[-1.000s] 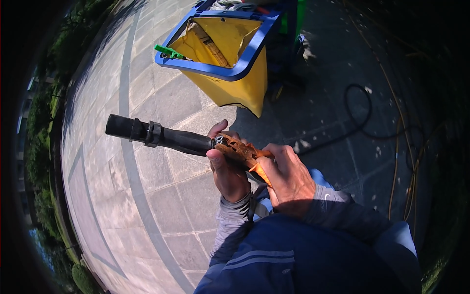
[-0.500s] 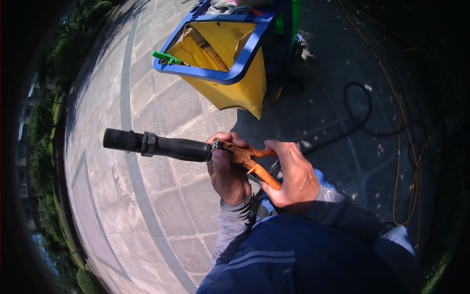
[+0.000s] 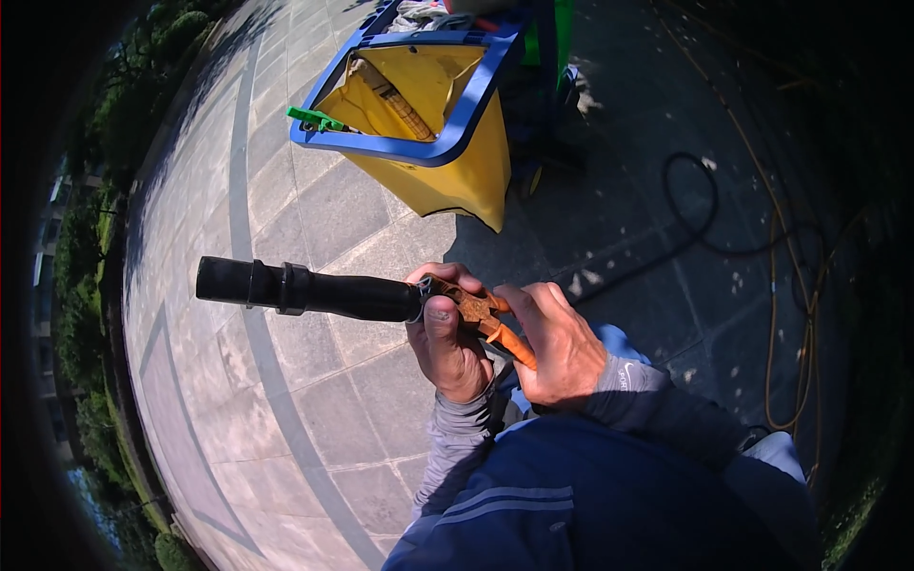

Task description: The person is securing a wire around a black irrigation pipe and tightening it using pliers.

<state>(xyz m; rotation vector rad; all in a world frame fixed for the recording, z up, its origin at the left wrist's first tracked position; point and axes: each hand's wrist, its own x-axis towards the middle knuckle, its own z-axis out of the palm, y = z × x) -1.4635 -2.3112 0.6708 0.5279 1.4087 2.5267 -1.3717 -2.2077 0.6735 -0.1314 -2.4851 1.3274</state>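
My left hand grips the near end of a long black tube that points out to the left above the paving. My right hand holds rusty pliers with orange handles, their jaws pressed against the tube's end beside my left thumb. Both hands meet at chest height above my blue jacket.
A yellow bag in a blue frame stands ahead on the grey stone paving, holding a wooden handle and a green tool. A black hose and an orange cable lie in the shade to the right. Bushes line the left edge.
The tube and both hands have shifted slightly lower and left in view. The pliers stay at the tube's end, and the yellow bag has drifted up the frame.
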